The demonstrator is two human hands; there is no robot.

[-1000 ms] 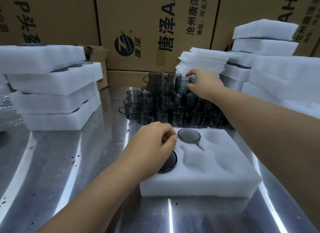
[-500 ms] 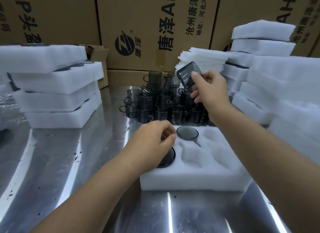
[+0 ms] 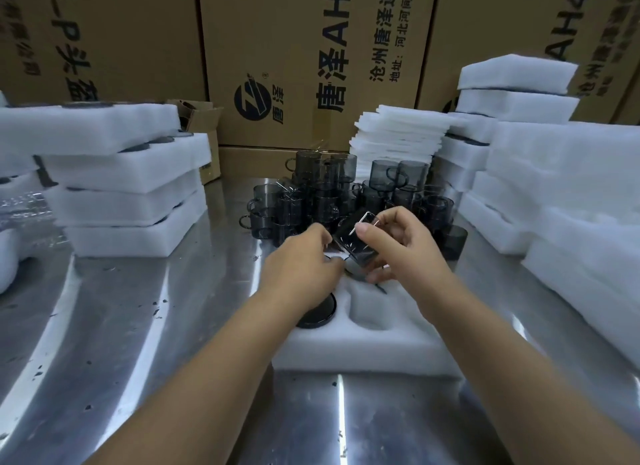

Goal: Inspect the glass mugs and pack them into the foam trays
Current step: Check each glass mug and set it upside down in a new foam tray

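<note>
1. The left forearm, bare, lies on a line from 7 o'clock toward 1 o'clock, with the wrist straight.
2. The left grip (image 3: 301,262) is turned back-up, its fingers curled toward 3 o'clock at the glass mug (image 3: 358,248) (whether they pinch it is hidden).
3. The right forearm, bare, slants from 4 o'clock toward 10 o'clock.
4. The right grip (image 3: 403,248) holds the mug tilted, thumb on its upper edge and fingers curled beneath.
5. The left grip sits close at 9 o'clock of the right.
</note>
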